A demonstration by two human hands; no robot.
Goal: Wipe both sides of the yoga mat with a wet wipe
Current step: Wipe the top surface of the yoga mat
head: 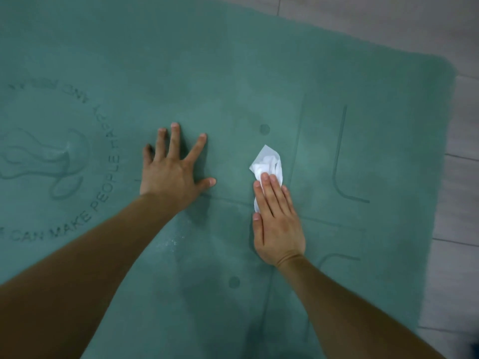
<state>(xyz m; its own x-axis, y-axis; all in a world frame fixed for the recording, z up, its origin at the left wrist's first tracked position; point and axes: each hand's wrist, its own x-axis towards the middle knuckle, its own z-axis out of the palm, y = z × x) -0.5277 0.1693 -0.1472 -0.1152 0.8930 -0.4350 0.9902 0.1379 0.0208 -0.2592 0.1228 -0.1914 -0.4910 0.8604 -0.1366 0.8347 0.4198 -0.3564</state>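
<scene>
A green yoga mat [233, 73] lies flat on the floor and fills most of the view, with embossed lines, dots and a round lettered logo at the left. My right hand [276, 218] presses a crumpled white wet wipe [267, 161] flat on the mat with straight fingers; part of the wipe is hidden under the palm. My left hand [172, 168] rests on the mat with fingers spread, to the left of the wipe.
Light grey plank floor [456, 177] shows beyond the mat's right edge and far corner. The mat's surface has paler streaks around the wipe and small white specks [173, 242] near my left forearm.
</scene>
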